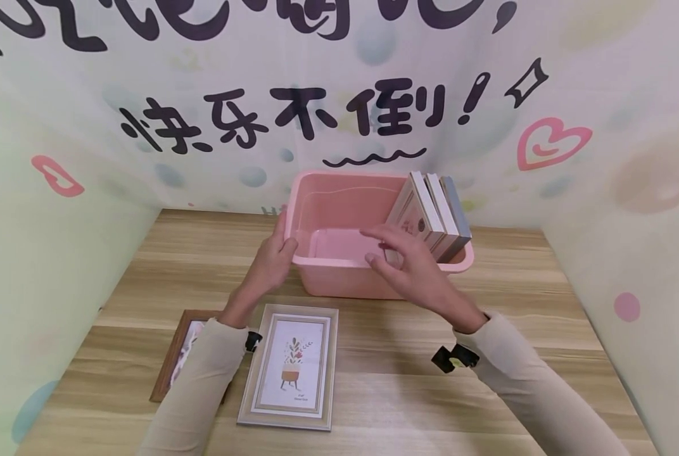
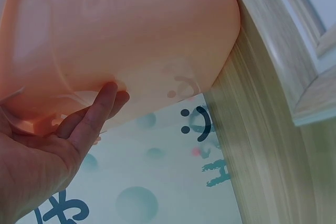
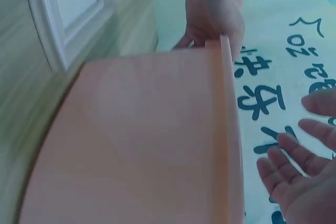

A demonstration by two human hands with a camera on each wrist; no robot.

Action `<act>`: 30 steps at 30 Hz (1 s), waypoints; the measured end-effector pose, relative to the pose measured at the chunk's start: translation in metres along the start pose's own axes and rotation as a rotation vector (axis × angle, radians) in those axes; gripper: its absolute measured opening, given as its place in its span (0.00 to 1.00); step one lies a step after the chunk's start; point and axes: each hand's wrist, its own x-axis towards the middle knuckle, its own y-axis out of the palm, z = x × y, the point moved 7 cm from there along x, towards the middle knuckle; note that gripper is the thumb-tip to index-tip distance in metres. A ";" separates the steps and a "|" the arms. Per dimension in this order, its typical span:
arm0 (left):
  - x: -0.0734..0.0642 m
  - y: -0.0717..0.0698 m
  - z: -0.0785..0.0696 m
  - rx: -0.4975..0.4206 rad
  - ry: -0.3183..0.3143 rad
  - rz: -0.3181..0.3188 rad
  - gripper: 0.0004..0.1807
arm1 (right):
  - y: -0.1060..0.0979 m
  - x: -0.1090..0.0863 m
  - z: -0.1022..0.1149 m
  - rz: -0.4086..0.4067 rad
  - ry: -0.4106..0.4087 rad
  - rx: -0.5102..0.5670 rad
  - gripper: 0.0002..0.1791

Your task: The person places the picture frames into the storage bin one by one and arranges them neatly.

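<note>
A pink plastic bin (image 1: 351, 282) stands at the back of the table. My left hand (image 1: 271, 256) holds its left rim, thumb over the edge; in the left wrist view the fingers (image 2: 97, 111) lie along the outer wall. Inside the bin, at its right end, several picture frames (image 1: 425, 209) lean together on edge, white and grey-blue. Over the bin's front rim, close to those frames, is my right hand (image 1: 416, 272), its fingers spread and loosely bent with nothing held. The right wrist view shows this hand (image 3: 310, 166) apart from the bin wall (image 3: 142, 140).
A pale picture frame (image 1: 291, 367) with a potted-plant print lies flat in front of the bin. To its left lies a brown picture frame (image 1: 171, 361), partly hidden by my left sleeve. Printed cloth walls (image 1: 231, 177) stand behind and beside the wooden table (image 1: 431, 405).
</note>
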 end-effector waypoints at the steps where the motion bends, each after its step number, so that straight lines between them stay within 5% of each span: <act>1: 0.000 0.000 0.000 0.002 0.001 -0.001 0.38 | 0.003 -0.001 0.002 0.007 -0.003 0.039 0.21; 8: 0.000 -0.001 0.002 0.002 -0.012 -0.002 0.38 | 0.028 -0.012 0.007 0.138 0.048 0.328 0.21; 14: 0.000 -0.002 0.002 -0.004 -0.011 -0.004 0.38 | 0.050 -0.020 0.009 0.256 0.018 0.449 0.22; 21: 0.000 -0.001 0.002 0.012 -0.019 -0.006 0.38 | 0.080 -0.027 0.005 0.365 -0.037 0.465 0.25; 30: 0.000 -0.001 0.001 0.027 -0.021 -0.002 0.38 | 0.111 -0.037 -0.024 0.451 0.062 0.288 0.29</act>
